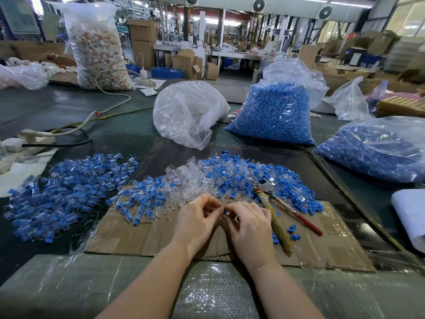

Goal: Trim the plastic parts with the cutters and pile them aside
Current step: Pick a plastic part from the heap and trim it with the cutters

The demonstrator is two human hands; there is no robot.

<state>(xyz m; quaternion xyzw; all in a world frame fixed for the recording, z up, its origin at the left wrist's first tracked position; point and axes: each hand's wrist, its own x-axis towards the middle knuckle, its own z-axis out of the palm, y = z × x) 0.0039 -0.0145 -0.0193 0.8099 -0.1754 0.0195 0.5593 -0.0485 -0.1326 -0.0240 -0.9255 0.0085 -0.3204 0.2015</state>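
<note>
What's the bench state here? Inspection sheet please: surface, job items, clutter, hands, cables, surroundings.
Surface: dark table; cardboard sheet under the hands.
Job's things: cutters lie unheld on the cardboard, right of the hands; mixed clear and blue parts heaped behind the hands; second pile to the left.
Clutter: bags of blue parts; clear bag; tall bag of pale pieces.
Hands: left hand and right hand together pinch a small blue part.
Cables: power strip and white cable at left.
Surroundings: factory hall, cartons, wall fans.
</note>
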